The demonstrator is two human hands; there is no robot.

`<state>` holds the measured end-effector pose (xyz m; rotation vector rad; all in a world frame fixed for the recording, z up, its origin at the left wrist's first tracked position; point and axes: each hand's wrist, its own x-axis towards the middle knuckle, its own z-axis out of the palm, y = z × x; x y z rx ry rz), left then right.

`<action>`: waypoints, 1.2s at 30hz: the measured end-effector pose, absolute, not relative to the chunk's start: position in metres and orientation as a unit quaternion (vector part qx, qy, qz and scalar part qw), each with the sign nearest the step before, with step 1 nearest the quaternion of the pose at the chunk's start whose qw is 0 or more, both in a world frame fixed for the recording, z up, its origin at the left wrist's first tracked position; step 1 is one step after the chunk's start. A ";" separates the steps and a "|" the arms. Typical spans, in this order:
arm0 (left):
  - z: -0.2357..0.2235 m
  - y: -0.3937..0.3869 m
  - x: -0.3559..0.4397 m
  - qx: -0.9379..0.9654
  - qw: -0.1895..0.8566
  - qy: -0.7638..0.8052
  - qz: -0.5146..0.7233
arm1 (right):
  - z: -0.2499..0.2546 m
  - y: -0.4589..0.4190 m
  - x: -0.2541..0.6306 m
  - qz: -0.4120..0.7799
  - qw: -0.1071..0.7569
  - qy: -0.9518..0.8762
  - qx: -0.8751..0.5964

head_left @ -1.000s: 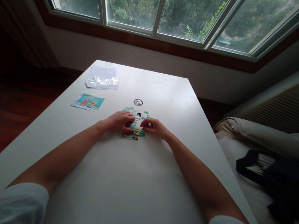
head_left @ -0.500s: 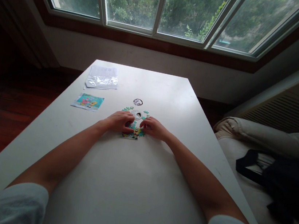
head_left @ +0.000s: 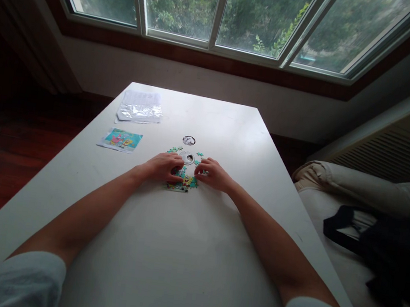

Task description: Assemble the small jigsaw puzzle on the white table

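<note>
Background: broad sliding window (head_left: 181,14) with greenery outside, above a glossy white rectangular table (head_left: 184,251).
Puzzle: small patch of multicoloured, cartoon-printed jigsaw pieces (head_left: 181,188), lying flat on the table between and just below the two hands.
Left hand: bare left hand (head_left: 163,166) rests at the patch's left side, thumb set apart from the curled fingers; whether anything sits under them cannot be told.
Right hand: bare right hand (head_left: 215,176) is at the patch's right side, fingers bent and tips drawn close to the thumb; whether they pinch a piece cannot be told.
Loose pieces: small teal pieces (head_left: 200,154) lie beyond the hands, near a pale round disc (head_left: 185,161).
Far side: dark-rimmed round disc (head_left: 189,141).
Left side: teal cartoon picture sheet (head_left: 121,140), papers with clear plastic (head_left: 141,109).
Risk: a sideways push from either hand could split or buckle the patch; knuckles brushing forward could scatter the teal pieces; similar colours could invite a wrong fit, and forcing it might bend the tabs.
</note>
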<state>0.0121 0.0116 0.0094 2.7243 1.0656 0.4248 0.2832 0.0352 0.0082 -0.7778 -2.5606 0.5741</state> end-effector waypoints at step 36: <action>-0.007 0.031 -0.013 0.787 0.031 0.540 0.298 | -0.013 0.052 0.299 0.113 0.249 -0.893 -0.358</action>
